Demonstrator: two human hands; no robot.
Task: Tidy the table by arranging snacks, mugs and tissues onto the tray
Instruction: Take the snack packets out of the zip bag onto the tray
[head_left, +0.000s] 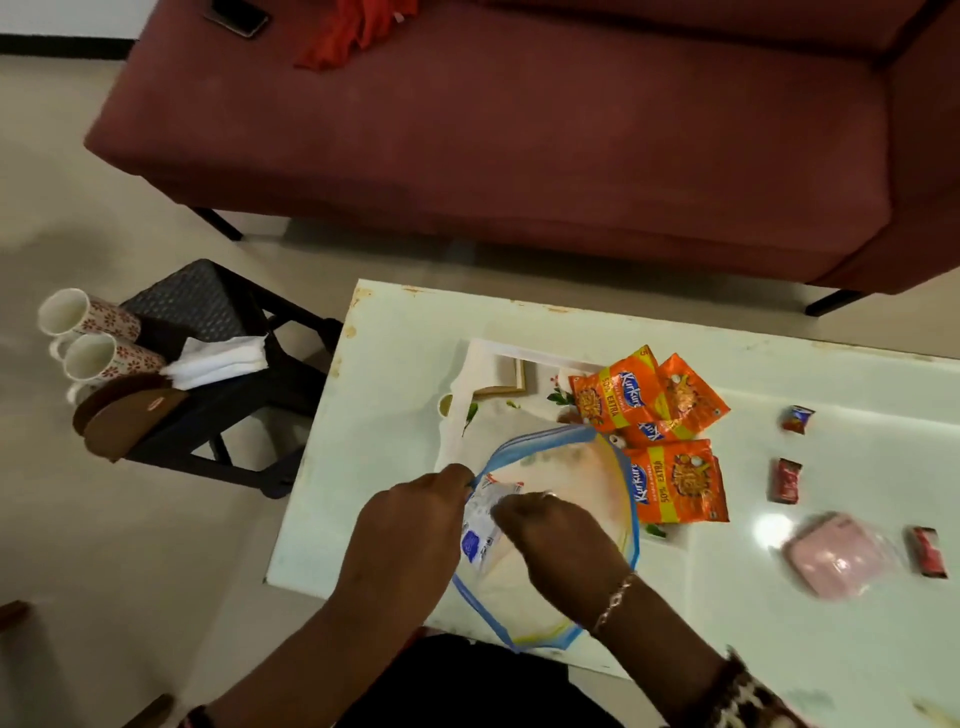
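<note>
Both hands are pinching a small white packet (485, 525) with a blue patch at the mouth of a clear bag with a blue edge (566, 493). The left hand (410, 525) is holding the packet's top, and the right hand (550, 540) is gripping its side. They are sitting over the flowered tray (483, 395) on the pale table (395, 467), beside orange snack bags (660, 415).

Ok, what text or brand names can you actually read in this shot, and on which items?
"Kurkure" on the upper orange snack packet.
"50% EXTRA" on its yellow band.
"Kurkure" and "50% EXTRA" on the lower orange snack packet.
White sachet between the left hand and right hand: blue print, too blurred to read.
Small red wrappers: unreadable.
Brown plates: small red label, too small to read.
</note>
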